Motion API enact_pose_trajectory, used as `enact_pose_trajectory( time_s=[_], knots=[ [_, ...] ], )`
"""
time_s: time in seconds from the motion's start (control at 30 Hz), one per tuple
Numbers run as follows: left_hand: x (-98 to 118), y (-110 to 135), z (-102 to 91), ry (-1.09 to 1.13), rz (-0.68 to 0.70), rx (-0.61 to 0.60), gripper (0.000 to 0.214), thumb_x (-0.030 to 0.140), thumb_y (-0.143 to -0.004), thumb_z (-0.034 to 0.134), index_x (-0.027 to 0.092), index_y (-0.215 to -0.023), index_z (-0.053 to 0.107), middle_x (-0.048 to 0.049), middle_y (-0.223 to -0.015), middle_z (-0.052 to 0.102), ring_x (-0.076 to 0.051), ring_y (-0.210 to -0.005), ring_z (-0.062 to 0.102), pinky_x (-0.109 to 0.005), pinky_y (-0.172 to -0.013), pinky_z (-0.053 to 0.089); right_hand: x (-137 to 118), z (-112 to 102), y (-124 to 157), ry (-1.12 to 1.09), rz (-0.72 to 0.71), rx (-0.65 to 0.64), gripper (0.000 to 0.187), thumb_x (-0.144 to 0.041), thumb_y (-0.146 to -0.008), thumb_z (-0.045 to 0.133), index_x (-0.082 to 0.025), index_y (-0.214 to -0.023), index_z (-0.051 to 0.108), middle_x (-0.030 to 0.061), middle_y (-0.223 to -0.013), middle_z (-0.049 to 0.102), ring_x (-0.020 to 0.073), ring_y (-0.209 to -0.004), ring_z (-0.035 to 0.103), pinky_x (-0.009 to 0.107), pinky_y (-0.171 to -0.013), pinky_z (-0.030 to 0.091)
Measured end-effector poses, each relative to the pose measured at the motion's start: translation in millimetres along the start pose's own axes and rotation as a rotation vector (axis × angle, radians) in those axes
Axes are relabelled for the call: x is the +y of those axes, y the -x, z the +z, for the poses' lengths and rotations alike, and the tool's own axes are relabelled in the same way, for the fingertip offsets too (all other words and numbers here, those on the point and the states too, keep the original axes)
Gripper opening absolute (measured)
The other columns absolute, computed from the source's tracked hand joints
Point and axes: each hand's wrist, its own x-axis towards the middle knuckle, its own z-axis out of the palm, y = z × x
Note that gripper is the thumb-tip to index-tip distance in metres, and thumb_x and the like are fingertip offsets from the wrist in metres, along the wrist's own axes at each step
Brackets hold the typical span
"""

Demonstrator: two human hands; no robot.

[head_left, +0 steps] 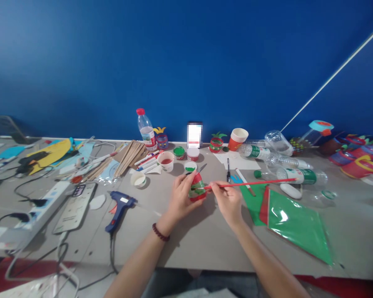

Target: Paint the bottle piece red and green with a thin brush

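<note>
My left hand (185, 192) grips a small red and green painted cup-like piece (197, 188), tilted on its side above the table. Pinched in my right hand (226, 198) is a long red paintbrush (255, 183), its tip touching the painted piece. The brush's handle end reaches far to the right. Just behind my left hand sits a small tub of green paint (190, 167). Nearby stand a paper cup with red liquid (165, 161), a green paint jar (179, 152) and a white-lidded jar (193, 154).
A blue glue gun (120, 209) and power strips (76, 209) with cables lie left. Wooden sticks (130, 157) and markers (149, 162) are behind. Plastic bottles (301, 176) and green sheets in a sleeve (298, 223) lie right. A phone (194, 135) leans on the blue wall.
</note>
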Motion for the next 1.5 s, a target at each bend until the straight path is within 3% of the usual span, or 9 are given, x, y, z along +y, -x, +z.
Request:
enact_pose_trajectory(
  time_s=[0.2, 0.43, 0.57, 0.73, 0.93, 1.2, 1.33, 1.5],
  knots=[
    [-2.0, 0.0, -0.9, 0.009, -0.010, -0.008, 0.087, 0.043, -0.080, 0.075, 0.021, -0.151, 0.030, -0.0136, -0.129, 0.062, -0.029, -0.110, 0.053, -0.044, -0.096, 0.047, -1.1, -8.1, -3.2, 0.188, -0.214, 0.069, 0.022, -0.033, -0.089, 0.062, -0.019, -0.075, 0.073, 0.0053, -0.069, 0.077, 0.0202, -0.060, 0.073, 0.028, -0.061, 0.059],
    [-2.4, -1.9, -3.9, 0.011, -0.033, 0.010, 0.087, 0.039, -0.079, 0.076, 0.022, -0.151, 0.031, -0.0120, -0.125, 0.063, -0.029, -0.109, 0.053, -0.045, -0.095, 0.047, 9.2, -17.1, -10.1, 0.214, -0.172, 0.145, 0.023, -0.034, -0.089, 0.064, -0.018, -0.075, 0.072, 0.0057, -0.066, 0.076, 0.0210, -0.058, 0.073, 0.030, -0.061, 0.058],
    [-2.3, -1.6, -2.8, 0.016, -0.018, 0.023, 0.088, 0.040, -0.078, 0.076, 0.022, -0.151, 0.031, -0.0123, -0.127, 0.063, -0.029, -0.109, 0.053, -0.044, -0.095, 0.047, 3.5, -9.4, -2.3, 0.151, -0.149, 0.096, 0.025, -0.033, -0.090, 0.061, -0.019, -0.074, 0.072, 0.0049, -0.067, 0.076, 0.0196, -0.058, 0.072, 0.029, -0.060, 0.059],
    [-4.0, 0.3, -0.2, -0.025, -0.011, 0.037, 0.085, 0.039, -0.079, 0.075, 0.021, -0.151, 0.032, -0.0126, -0.125, 0.064, -0.030, -0.110, 0.052, -0.046, -0.096, 0.045, -5.0, 2.4, 7.9, 0.210, -0.282, 0.039, 0.022, -0.027, -0.091, 0.060, -0.018, -0.074, 0.073, 0.0046, -0.071, 0.077, 0.0189, -0.062, 0.073, 0.027, -0.063, 0.059],
    [-4.4, 0.3, -1.6, -0.057, -0.013, 0.032, 0.087, 0.041, -0.078, 0.075, 0.021, -0.150, 0.032, -0.0124, -0.127, 0.064, -0.029, -0.110, 0.053, -0.044, -0.098, 0.044, -2.5, -4.0, 3.1, 0.331, -0.394, 0.130, 0.022, -0.026, -0.090, 0.061, -0.019, -0.074, 0.073, 0.0037, -0.069, 0.077, 0.0177, -0.058, 0.071, 0.026, -0.061, 0.058],
    [-3.0, -2.3, -4.7, -0.033, -0.060, 0.021, 0.090, 0.040, -0.076, 0.078, 0.023, -0.151, 0.031, -0.0112, -0.126, 0.064, -0.029, -0.108, 0.055, -0.045, -0.097, 0.046, 1.1, -14.1, -3.9, 0.326, -0.280, 0.176, 0.023, -0.032, -0.090, 0.062, -0.019, -0.074, 0.073, 0.0057, -0.068, 0.077, 0.0208, -0.059, 0.072, 0.031, -0.061, 0.058],
    [-3.3, -1.8, -2.9, -0.020, -0.038, 0.029, 0.089, 0.038, -0.076, 0.078, 0.022, -0.150, 0.032, -0.0115, -0.126, 0.064, -0.029, -0.108, 0.053, -0.045, -0.095, 0.046, -6.2, -4.7, 4.6, 0.216, -0.215, 0.094, 0.025, -0.030, -0.091, 0.060, -0.019, -0.072, 0.072, 0.0047, -0.066, 0.076, 0.0195, -0.057, 0.072, 0.028, -0.058, 0.058],
    [-3.9, -0.9, -1.2, -0.037, -0.027, 0.043, 0.086, 0.034, -0.076, 0.075, 0.022, -0.150, 0.033, -0.0117, -0.127, 0.064, -0.029, -0.109, 0.052, -0.045, -0.097, 0.045, -8.7, 2.7, 11.1, 0.229, -0.318, 0.036, 0.020, -0.024, -0.090, 0.061, -0.019, -0.075, 0.073, 0.0038, -0.071, 0.077, 0.0190, -0.061, 0.073, 0.028, -0.064, 0.059]
  ],
)
